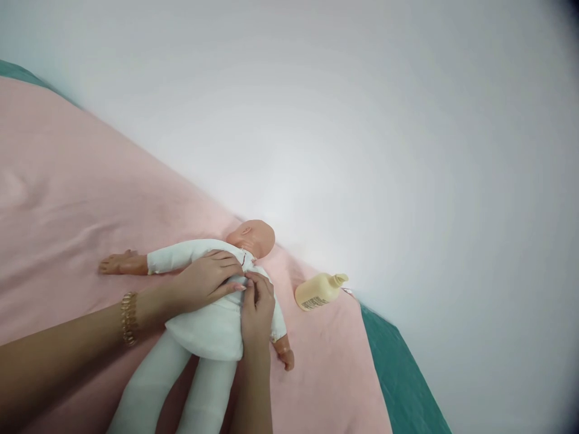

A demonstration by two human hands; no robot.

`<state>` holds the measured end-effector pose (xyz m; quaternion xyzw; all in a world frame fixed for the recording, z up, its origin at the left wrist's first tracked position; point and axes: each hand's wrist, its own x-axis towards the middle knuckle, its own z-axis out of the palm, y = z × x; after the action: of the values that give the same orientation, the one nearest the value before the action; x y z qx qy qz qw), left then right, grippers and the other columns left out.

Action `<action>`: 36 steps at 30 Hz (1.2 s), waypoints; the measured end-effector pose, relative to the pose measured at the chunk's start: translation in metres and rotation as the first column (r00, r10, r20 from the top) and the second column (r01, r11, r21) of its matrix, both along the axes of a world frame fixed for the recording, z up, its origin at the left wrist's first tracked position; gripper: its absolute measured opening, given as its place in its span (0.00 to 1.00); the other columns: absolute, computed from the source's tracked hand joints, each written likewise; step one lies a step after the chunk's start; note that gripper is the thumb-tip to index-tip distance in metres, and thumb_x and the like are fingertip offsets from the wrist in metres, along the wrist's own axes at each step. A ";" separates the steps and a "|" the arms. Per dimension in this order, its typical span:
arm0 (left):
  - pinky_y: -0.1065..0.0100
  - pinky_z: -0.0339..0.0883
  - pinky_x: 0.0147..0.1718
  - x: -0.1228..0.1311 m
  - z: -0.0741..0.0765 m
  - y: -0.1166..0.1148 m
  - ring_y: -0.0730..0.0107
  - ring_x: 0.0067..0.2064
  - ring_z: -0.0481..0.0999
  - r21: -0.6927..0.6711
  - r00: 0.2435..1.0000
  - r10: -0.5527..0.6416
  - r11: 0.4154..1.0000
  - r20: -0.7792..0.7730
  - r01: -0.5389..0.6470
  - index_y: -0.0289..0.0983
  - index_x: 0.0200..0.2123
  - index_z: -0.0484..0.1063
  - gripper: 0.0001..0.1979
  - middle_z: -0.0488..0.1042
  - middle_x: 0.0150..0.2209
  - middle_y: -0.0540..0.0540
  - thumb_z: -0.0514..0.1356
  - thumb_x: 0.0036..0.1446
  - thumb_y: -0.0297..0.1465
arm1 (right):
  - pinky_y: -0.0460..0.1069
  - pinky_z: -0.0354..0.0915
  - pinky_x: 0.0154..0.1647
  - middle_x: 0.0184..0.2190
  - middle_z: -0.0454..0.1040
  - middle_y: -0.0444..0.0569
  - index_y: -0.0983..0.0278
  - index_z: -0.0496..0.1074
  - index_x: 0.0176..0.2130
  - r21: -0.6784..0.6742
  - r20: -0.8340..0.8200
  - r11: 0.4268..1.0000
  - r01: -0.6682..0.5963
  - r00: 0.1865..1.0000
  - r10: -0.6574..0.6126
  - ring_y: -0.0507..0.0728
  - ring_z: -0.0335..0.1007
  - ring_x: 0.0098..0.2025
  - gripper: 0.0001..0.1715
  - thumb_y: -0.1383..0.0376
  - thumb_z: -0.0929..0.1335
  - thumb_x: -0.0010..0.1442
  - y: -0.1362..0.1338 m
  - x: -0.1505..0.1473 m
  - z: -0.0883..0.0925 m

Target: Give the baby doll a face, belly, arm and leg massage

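Note:
A doll (216,334) with a white cloth body and plastic head, arms and hands lies stretched out on a pink sheet (312,374). My left hand (215,277) rests flat across its upper torso, fingers extended and thumb pointing right. My right hand (257,304) presses on the torso beside it, fingers bent and the thumb close to the index finger, closed against the doll's cloth. The fingertips of both hands nearly meet below the doll's neck, where a small reddish line shows on the cloth.
To the right of the doll, a cream pump bottle (319,292) with dark lettering lies tilted on the sheet. Teal fabric (402,374) shows beyond the sheet's right edge. A pale wall (362,150) rises directly behind the doll's head.

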<state>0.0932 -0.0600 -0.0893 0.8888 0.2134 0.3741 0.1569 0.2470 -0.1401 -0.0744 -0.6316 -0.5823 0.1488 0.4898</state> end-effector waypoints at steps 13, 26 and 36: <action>0.57 0.58 0.55 0.005 -0.004 -0.001 0.57 0.55 0.69 0.059 0.992 0.085 0.994 0.095 -0.091 0.35 0.50 0.72 0.21 0.74 0.52 0.42 0.46 0.73 0.43 | 0.59 0.57 0.65 0.58 0.72 0.53 0.63 0.73 0.56 -0.051 0.005 0.999 0.005 1.000 -0.005 0.60 0.63 0.63 0.24 0.55 0.60 0.68 -0.002 0.000 -0.001; 0.56 0.61 0.57 0.004 -0.003 0.001 0.58 0.56 0.70 -0.085 0.999 0.024 0.996 0.033 -0.022 0.37 0.50 0.73 0.20 0.76 0.52 0.43 0.48 0.72 0.42 | 0.59 0.56 0.66 0.59 0.72 0.53 0.62 0.73 0.56 -0.125 -0.037 0.992 -0.021 0.999 0.017 0.60 0.63 0.63 0.27 0.51 0.58 0.69 -0.005 0.001 0.000; 0.67 0.70 0.32 -0.044 0.072 -0.060 0.66 0.30 0.75 -0.139 0.930 -0.297 0.952 -0.216 0.272 0.43 0.26 0.74 0.10 0.77 0.30 0.53 0.62 0.62 0.31 | 0.47 0.63 0.34 0.31 0.75 0.44 0.59 0.76 0.33 -0.352 0.070 0.917 -0.188 0.972 0.226 0.53 0.70 0.34 0.17 0.58 0.63 0.68 -0.057 -0.005 0.073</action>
<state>0.0489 -0.1196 -0.0176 0.9384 0.1190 0.2280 0.2307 0.2416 -0.1974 -0.0011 -0.6492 -0.6369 0.2639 0.3213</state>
